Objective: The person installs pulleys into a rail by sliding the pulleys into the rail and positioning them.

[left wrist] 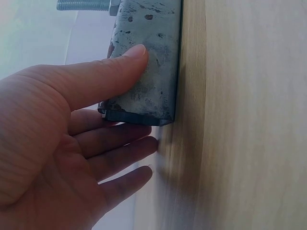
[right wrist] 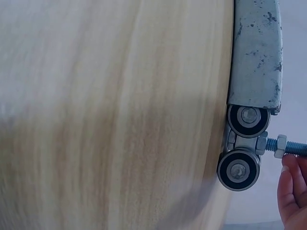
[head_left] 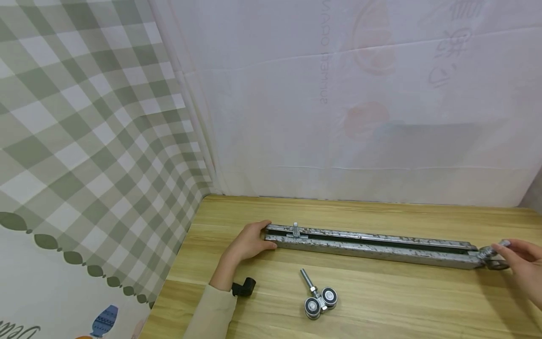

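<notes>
A long, worn metal channel rail (head_left: 372, 249) lies on the wooden table with its slot facing up. My left hand (head_left: 250, 242) holds its left end, the thumb (left wrist: 127, 64) on the near side wall. Inside the slot near that end sits a trolley whose bolt (head_left: 296, 230) sticks up. At the other end my right hand (head_left: 525, 263) pinches the threaded bolt (right wrist: 293, 147) of a roller trolley (right wrist: 242, 143). One of its visible wheels is at the rail's mouth, partly covered by it; the other (right wrist: 238, 170) is outside.
Another roller trolley (head_left: 321, 301) lies on the table (head_left: 381, 306) in front of the rail, its bolt pointing away. A white cloth (head_left: 296, 117) hangs behind the table, a green checked cloth (head_left: 106, 117) at the left.
</notes>
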Motion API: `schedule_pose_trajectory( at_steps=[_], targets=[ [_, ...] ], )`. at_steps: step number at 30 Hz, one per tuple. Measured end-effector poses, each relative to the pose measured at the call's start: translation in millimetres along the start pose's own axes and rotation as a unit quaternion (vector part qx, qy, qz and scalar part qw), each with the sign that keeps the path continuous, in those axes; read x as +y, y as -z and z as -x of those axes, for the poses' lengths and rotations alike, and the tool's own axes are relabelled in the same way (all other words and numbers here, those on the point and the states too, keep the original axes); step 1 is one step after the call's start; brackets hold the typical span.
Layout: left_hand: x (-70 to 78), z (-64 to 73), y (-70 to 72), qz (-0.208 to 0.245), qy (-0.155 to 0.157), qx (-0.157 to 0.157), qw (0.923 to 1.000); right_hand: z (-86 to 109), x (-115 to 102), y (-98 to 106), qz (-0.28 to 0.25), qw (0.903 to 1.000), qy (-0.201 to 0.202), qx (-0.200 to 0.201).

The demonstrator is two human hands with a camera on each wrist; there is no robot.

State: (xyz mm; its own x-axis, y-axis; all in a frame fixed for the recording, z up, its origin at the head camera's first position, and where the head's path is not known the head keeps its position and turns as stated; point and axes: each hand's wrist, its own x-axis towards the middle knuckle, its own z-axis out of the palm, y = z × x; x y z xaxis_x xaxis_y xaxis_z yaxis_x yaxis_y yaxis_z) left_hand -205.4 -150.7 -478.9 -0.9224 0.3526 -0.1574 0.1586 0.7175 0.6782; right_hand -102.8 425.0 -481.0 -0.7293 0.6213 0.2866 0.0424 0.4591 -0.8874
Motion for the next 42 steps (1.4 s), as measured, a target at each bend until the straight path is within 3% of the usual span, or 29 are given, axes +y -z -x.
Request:
schedule_pose_trajectory(
  at_steps=[6,19,24,29,34,42],
  targets=[
    [0.0,0.1,-0.6,0.000,-0.003,0.003,1.0000,2.0,-3,1,-0.019,0.9996,-0.016,-0.015],
    [-0.9,0.2,0.0,0.010,0.000,0.001,1.0000,4.1,-6,-1,-0.001,0.9972,0.002,-0.074],
    [-1.6,-0.5,0.4,0.007,-0.004,0.002,1.0000,6.7,-11,0,0.059,0.9924,0.022,-0.106],
    [-1.4,-0.9,1.0,0.007,-0.005,0.003,1.0000,7.2,-18,-3,0.129,0.9833,-0.004,-0.128],
    [-0.3,-1.1,1.5,0.005,-0.004,0.004,1.0000,6.4,-19,-6,0.148,0.9804,-0.011,-0.130],
    [0.2,-0.1,0.8,0.002,-0.003,0.005,1.0000,11.2,-21,-9,0.161,0.9786,0.042,-0.120]
  ],
)
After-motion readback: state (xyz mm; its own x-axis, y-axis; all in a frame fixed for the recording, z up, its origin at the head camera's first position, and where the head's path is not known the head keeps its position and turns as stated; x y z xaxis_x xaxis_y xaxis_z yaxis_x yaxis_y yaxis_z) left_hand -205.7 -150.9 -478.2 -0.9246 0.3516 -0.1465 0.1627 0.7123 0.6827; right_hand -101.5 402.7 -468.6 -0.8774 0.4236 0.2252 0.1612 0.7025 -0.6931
